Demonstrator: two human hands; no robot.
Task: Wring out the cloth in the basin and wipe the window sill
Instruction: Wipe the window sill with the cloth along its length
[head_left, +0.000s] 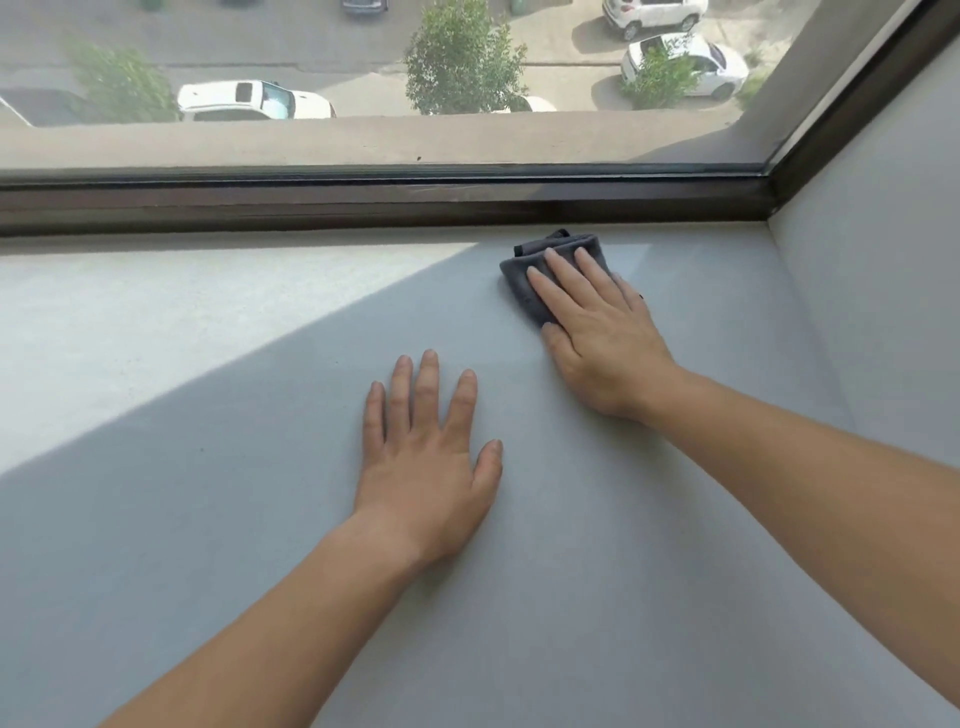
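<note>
A folded dark grey cloth (524, 283) lies on the pale grey window sill (260, 493), close to the dark window frame at the back right. My right hand (597, 338) presses flat on the cloth with straight fingers, covering most of it. My left hand (426, 457) rests palm down on the bare sill in the middle, fingers spread, holding nothing. No basin is in view.
The dark window frame (363, 200) runs along the back of the sill. A grey side wall (872, 291) closes the sill on the right. Sunlight falls on the sill's left part (156, 322). Trees and parked cars show through the glass.
</note>
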